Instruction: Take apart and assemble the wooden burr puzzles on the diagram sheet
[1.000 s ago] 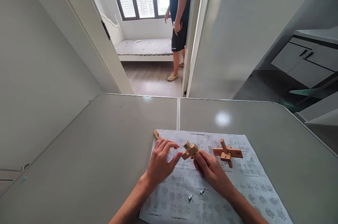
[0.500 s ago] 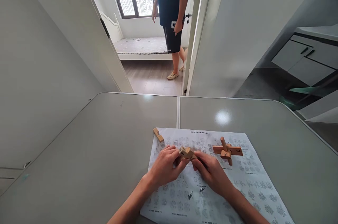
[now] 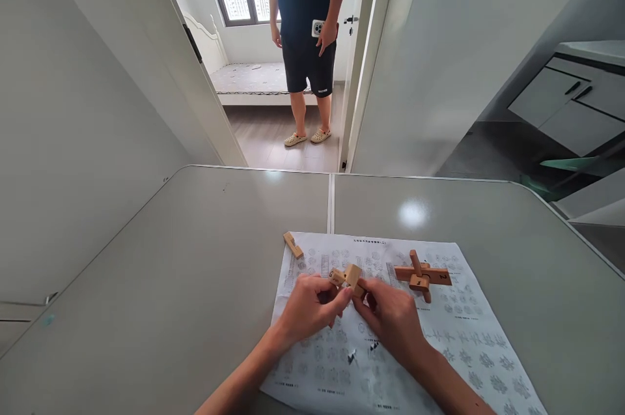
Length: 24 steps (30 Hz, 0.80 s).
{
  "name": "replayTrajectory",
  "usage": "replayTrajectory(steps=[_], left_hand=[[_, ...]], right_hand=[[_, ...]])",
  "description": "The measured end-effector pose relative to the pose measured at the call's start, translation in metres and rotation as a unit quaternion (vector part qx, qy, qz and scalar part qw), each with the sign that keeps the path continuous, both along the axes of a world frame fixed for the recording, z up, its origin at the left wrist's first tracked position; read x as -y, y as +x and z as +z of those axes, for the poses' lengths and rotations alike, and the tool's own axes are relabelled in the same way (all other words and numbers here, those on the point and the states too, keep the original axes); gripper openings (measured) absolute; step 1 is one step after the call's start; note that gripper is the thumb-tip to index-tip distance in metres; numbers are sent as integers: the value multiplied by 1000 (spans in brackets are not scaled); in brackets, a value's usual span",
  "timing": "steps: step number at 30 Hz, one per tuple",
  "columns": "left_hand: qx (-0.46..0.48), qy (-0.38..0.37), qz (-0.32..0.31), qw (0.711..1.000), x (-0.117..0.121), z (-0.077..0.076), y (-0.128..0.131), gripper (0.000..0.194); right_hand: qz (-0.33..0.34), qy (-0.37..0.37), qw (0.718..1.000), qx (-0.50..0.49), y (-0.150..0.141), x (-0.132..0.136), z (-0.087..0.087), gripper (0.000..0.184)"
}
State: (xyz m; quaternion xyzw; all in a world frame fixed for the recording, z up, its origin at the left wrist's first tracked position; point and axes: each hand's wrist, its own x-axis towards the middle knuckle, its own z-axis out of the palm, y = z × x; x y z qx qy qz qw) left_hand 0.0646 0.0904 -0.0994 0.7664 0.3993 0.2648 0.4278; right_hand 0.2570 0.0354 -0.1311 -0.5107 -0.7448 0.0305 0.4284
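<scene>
Between my two hands, just above the printed sheet, are light wooden puzzle pieces with notches and dark marks. My left hand pinches them from the left side, thumb and fingers closed. From the right, my right hand grips the same cluster at its lower right end. How the pieces join is partly hidden by my fingers. A single notched wooden piece lies at the sheet's upper left corner. To the right of my right hand rests a reddish-brown assembled wooden cross puzzle, marked with numbers.
A printed instruction sheet, torn in two small spots, lies on the grey table. Past the table's far edge, a person holding a phone stands in a doorway before a bed. White cabinets stand at right.
The held wooden pieces have turned slightly, with one block now more upright between my hands. The person in the doorway has stepped left and faces forward.
</scene>
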Motion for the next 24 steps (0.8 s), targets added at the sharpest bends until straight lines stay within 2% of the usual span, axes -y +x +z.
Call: replayTrajectory(steps=[4,10,14,17,20,22,24], left_hand=[[37,-31,10,999,1,2,6,55],[56,-87,55,993,-3,-3,13,57],[77,0,111,991,-11,-5,14,55],[31,125,147,981,-18,-5,11,55],[-8,253,179,951,-29,-4,0,55],[-19,290,207,934,-39,-2,-11,54],[-25,282,250,926,-49,0,-24,54]], right_hand=[[0,-39,999,-10,6,1,3,18],[-21,-159,986,-55,17,5,8,12],[-62,-186,975,-102,20,3,13,18],[-82,-193,971,-110,19,2,16,22],[-92,-194,972,-98,19,2,15,23],[-93,-192,972,-95,19,1,15,22],[-92,-193,972,-94,19,1,14,21]])
